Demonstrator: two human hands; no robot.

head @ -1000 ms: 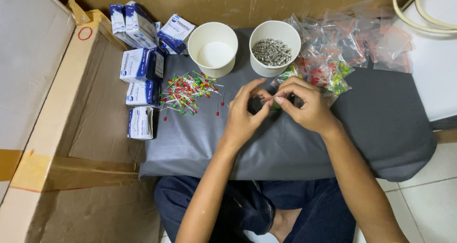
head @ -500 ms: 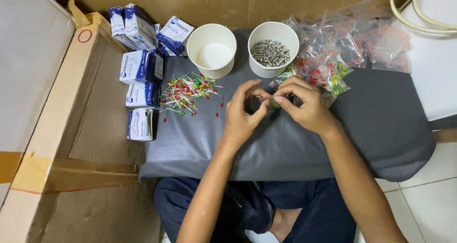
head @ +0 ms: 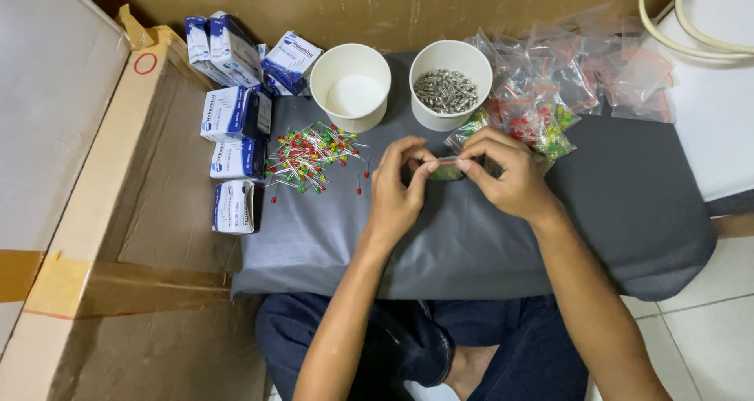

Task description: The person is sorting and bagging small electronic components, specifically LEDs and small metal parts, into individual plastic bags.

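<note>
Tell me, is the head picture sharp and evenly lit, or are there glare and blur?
Head view: even, soft light, faint shadows; both hands, left and right, look sharp, as does the small clear bag they pinch. Mild glare whitens the plastic bags at top right. The loose LEDs are too small for detail. Straight edges bend slightly near the corners.

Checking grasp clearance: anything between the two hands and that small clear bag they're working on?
Nothing visible. Left hand and right hand both pinch the small clear bag directly, above the grey cushion. The loose LED pile and cups lie off to the side.
</note>
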